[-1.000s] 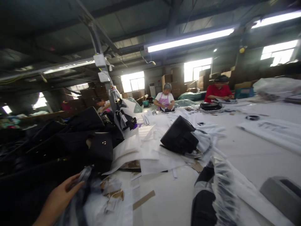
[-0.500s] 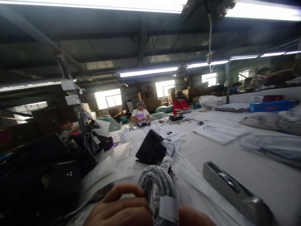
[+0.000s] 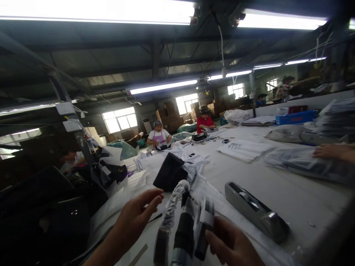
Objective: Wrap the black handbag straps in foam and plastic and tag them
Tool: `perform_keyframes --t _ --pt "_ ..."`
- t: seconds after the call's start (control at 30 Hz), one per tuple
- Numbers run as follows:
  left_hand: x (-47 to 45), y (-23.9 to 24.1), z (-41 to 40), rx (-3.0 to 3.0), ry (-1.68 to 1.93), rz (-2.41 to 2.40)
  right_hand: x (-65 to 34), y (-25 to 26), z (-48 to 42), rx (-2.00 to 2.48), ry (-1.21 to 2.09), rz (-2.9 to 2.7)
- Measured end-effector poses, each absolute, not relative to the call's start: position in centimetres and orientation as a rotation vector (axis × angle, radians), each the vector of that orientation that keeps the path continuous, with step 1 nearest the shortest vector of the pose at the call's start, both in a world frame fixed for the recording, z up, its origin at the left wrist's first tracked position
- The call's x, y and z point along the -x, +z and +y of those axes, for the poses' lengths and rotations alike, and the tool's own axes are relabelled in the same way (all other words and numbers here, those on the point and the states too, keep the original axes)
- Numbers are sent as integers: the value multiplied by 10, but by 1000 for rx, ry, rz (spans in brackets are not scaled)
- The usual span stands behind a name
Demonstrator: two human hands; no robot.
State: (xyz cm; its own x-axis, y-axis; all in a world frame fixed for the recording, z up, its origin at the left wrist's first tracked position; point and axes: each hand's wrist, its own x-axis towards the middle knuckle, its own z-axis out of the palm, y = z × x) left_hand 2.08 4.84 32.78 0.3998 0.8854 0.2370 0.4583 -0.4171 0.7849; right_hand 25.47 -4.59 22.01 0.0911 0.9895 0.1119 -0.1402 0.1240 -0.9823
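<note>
My right hand grips a coiled strap, dark and plastic-wrapped, with a white band around it. My left hand is off the strap, to its left, holding nothing, thumb and fingers slightly apart. Between the hands rises a bag handle wound in crinkled white wrapping. Beside it is a black wrapped piece; the lower ends of both run out of view. Just beyond my hands a black bag lies tilted on white sheets.
A grey tape dispenser stands right of my right hand. At the right edge, another person's hand rests on plastic-wrapped goods. Dark bags are piled left. Two people sit across the table, near a blue box.
My left hand has let go of the coiled strap and moved up and left. My right hand has turned the strap and shifted it right. Another person's hand has appeared at the right.
</note>
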Motion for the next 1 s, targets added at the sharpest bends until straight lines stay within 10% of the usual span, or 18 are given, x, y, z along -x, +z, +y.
perform_keyframes --t 0.8,1.0 --pt "-38 313 44 -1423 539 1056 -201 232 10 636 1332 -1142" --pt "-41 306 44 -1369 631 984 -205 234 10 931 951 -1345"
